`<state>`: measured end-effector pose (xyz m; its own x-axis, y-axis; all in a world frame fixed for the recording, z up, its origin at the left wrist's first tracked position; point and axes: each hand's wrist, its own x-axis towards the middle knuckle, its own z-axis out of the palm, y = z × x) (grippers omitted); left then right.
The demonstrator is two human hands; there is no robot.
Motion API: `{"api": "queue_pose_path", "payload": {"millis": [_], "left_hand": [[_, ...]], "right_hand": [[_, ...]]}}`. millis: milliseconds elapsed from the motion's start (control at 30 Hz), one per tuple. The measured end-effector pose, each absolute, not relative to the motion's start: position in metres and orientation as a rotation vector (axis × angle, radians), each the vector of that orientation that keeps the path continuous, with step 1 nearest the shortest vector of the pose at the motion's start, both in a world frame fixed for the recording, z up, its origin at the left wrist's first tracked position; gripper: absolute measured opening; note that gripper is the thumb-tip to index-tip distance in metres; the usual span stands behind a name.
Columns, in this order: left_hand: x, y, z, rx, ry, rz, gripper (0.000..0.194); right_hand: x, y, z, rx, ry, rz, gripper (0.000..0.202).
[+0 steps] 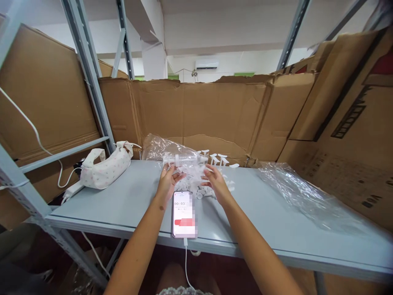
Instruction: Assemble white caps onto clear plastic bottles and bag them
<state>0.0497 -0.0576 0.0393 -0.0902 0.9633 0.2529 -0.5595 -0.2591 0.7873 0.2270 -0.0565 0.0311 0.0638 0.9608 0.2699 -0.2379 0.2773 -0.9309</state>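
My left hand (167, 181) is at the left of a heap of small white plastic parts (196, 189), its fingers curled at the edge of a clear plastic bag (190, 169). Across from it, my right hand (216, 182) has bent fingers on the bag's other side. Film and glare blur the exact grip of both hands. Behind the bag lie clear cylindrical pieces (181, 159) in a row, partly under crumpled plastic film (159, 146). Several white T-shaped pieces (218, 159) stand at the back, right of them.
A phone (184, 215) showing a timer lies at the grey shelf's (132, 209) front edge, with a white cable (186, 262) hanging down. Left are a patterned white fabric item (106, 167) and a metal post (95, 82). Plastic sheeting (301, 192) lies right; cardboard (199, 106) walls the back.
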Motion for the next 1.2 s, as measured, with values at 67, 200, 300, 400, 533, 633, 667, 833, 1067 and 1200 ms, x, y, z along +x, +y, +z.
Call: {"api": "queue_pose_path", "payload": {"millis": [67,200,300,400,533,633,667,833,1067,1200], "left_hand": [[0.052,-0.061,0.04,0.958,0.575,1.543,0.033],[0.055,-0.063,0.039,1.037,0.634,1.435,0.039],[0.049,-0.06,0.039,0.996,0.75,1.595,0.042],[0.04,-0.054,0.039,0.924,0.873,1.743,0.035],[0.033,-0.048,0.037,0.981,0.974,1.776,0.027],[0.031,-0.049,0.037,1.076,1.192,2.019,0.028],[0.029,-0.05,0.036,1.131,1.29,2.166,0.03],[0.027,-0.056,0.034,1.695,1.397,2.422,0.018],[0.024,-0.042,0.03,1.321,1.253,1.859,0.028],[0.019,-0.047,0.036,1.334,1.127,1.434,0.031]], "right_hand": [[0.22,-0.062,0.03,-0.759,-1.123,1.241,0.049],[0.218,-0.068,0.033,-0.688,-0.984,1.228,0.038],[0.23,-0.068,0.035,-0.734,-0.881,1.189,0.035],[0.244,-0.068,0.037,-0.725,-0.832,1.217,0.033],[0.254,-0.068,0.037,-0.693,-0.81,1.315,0.028],[0.256,-0.066,0.036,-0.704,-0.781,1.328,0.027],[0.257,-0.066,0.036,-0.71,-0.775,1.322,0.028],[0.259,-0.068,0.039,-0.748,-0.817,1.292,0.033],[0.272,-0.07,0.041,-0.74,-0.884,1.308,0.038],[0.284,-0.069,0.041,-0.739,-0.913,1.337,0.036]]}}
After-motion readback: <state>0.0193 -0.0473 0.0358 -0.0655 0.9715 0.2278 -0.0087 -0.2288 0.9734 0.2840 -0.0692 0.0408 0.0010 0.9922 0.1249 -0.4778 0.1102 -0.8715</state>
